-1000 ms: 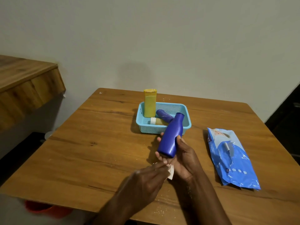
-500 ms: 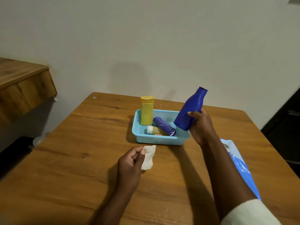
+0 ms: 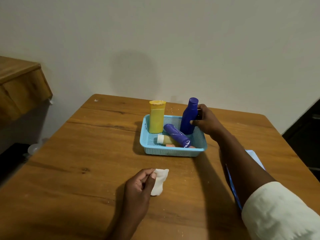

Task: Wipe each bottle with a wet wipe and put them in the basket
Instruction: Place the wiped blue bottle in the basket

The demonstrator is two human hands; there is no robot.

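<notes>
While the blue bottle [image 3: 188, 118] stands upright in the basket's far right corner:
Right hand [image 3: 206, 121]: fingers curled round the bottle's side.
Left hand [image 3: 138, 185]: pinches a white wipe [image 3: 159, 181] just above the table [image 3: 86, 161], well apart from the basket.
Basket [image 3: 170, 151]: near the table's far edge; holds an upright yellow bottle [image 3: 156, 116] at far left and a purple bottle [image 3: 176, 135] lying over a small pale bottle [image 3: 166, 139].
Open room: bare wood between wipe and basket.
Wipe pack [image 3: 233, 187]: near the right edge, mostly hidden by the right arm.

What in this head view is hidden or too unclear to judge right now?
- Wipes pack, head view: mostly behind the right forearm.
- Blue bottle base: the basket wall and the lying purple bottle hide whether it stands on the floor.
- Orange item: too little shows.
</notes>
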